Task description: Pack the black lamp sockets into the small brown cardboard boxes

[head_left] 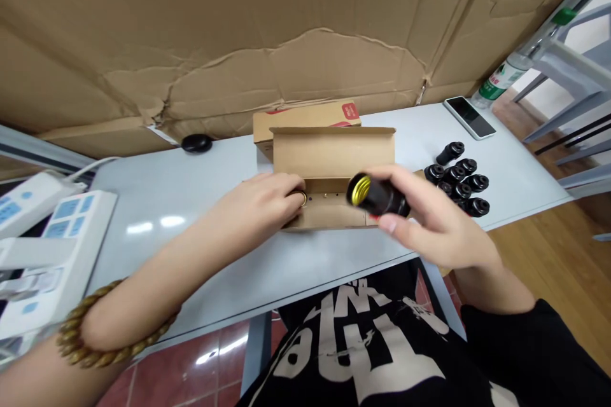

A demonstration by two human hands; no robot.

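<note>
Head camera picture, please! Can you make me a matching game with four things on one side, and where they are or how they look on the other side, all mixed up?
Things:
1. black tube with yellow inside
2. front cardboard box
3. bottle
4. beaded bracelet

Places and looks:
A. around the left arm
B. has a green cap
C. held in the right hand
D. open, with its flap standing up

Right pairs: 1-C, 2-D, 3-B, 4-A
</note>
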